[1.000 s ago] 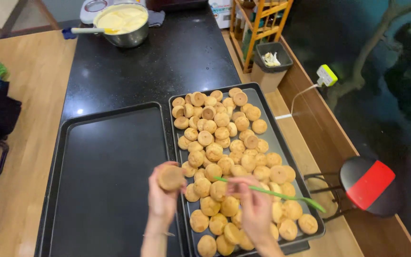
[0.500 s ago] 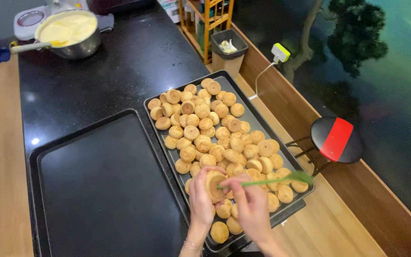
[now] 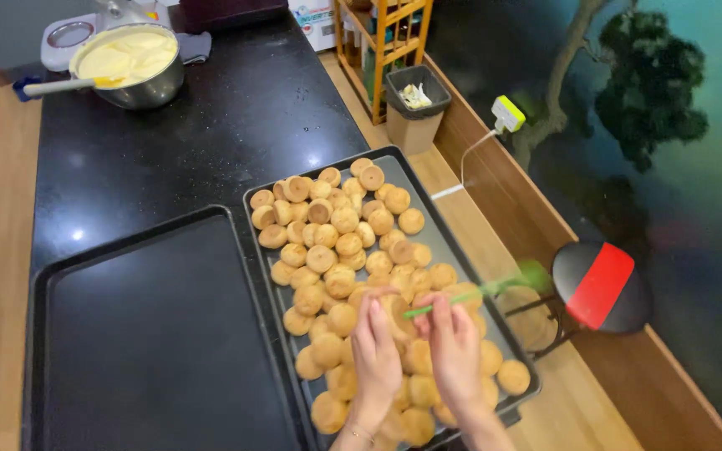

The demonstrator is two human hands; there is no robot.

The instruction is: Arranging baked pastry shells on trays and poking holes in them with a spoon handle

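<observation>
Both hands meet over the near end of a dark baking tray (image 3: 428, 196) crowded with small golden pastry puffs (image 3: 336, 242). The left hand (image 3: 375, 351) curls its fingers around one puff (image 3: 396, 307), holding it just above the others with its pale side turned up. The right hand (image 3: 455, 342) pinches a thin green stick (image 3: 461, 297) between thumb and fingertips; the stick slants up and to the right, its far end blurred, and its near tip sits at the held puff (whether it touches the puff or merely sits against it cannot be told). The two hands are just beside each other, nearly touching at the fingers. To the left of the full tray lies a second dark tray (image 3: 152, 334) of about the same size, both resting on a black countertop (image 3: 236, 108). At the far end of the counter stands a metal bowl (image 3: 139, 79) filled with pale yellow cream, a light-coloured handle (image 3: 56, 86) sticking out to its left. Beyond the counter's right edge are a small grey bin (image 3: 415, 108) and a round black-and-red stool seat (image 3: 599, 286).
</observation>
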